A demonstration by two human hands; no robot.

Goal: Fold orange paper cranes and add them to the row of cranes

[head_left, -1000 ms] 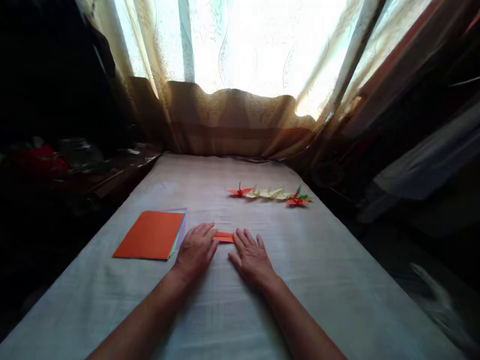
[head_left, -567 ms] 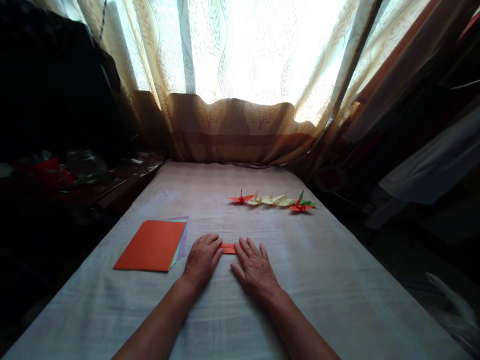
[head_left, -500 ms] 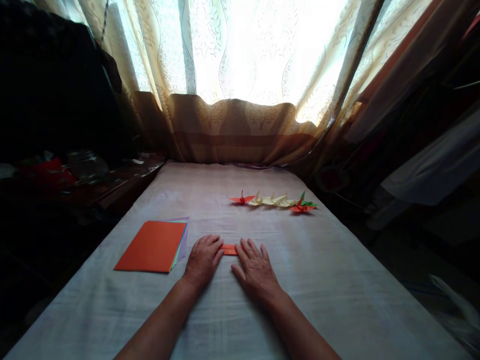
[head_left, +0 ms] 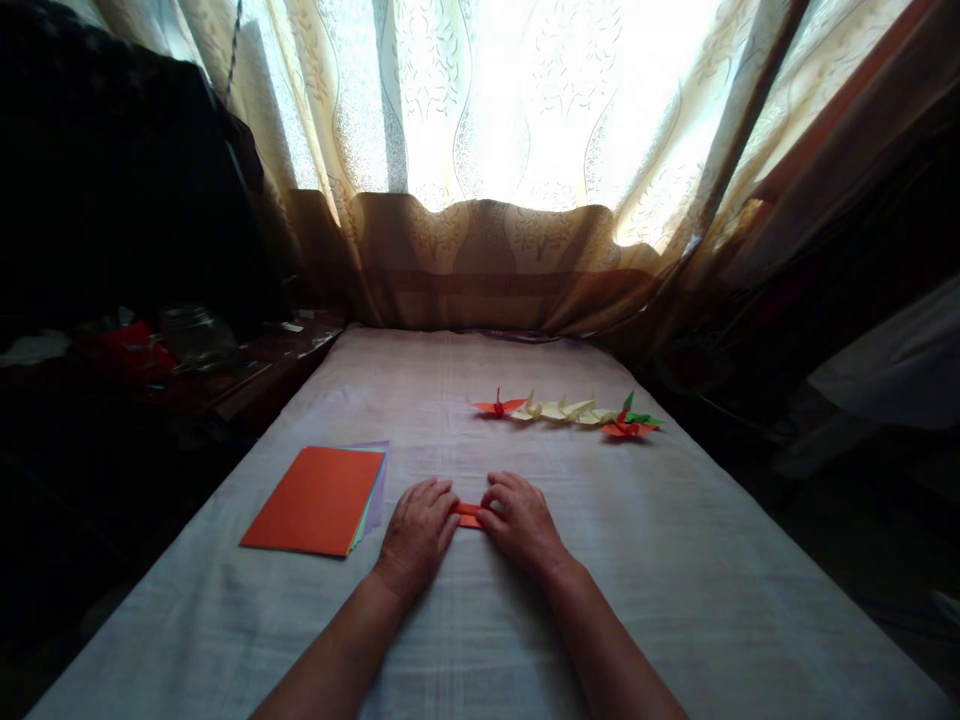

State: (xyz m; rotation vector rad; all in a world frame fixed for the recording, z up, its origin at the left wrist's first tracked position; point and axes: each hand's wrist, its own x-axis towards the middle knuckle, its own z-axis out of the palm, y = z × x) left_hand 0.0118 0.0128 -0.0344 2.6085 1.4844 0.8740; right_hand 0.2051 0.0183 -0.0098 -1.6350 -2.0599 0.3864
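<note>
The left hand (head_left: 416, 535) is bare, and the right hand (head_left: 525, 525) is bare too. Each one has a wide, rounded back, and the fingers (head_left: 433, 491) have round tips. The left arm (head_left: 337, 650) and the right arm (head_left: 611, 630) are bare as far as they show. They are smooth, thinner at the wrists (head_left: 391, 585) and fatter further down.

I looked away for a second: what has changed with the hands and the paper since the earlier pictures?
The right hand, earlier laid flat with fingers spread, has curled inward, its thumb and forefinger apparently pinching the right end of the orange paper strip. The left hand stays at the left end; the paper stack and folded birds lie as before.
</note>
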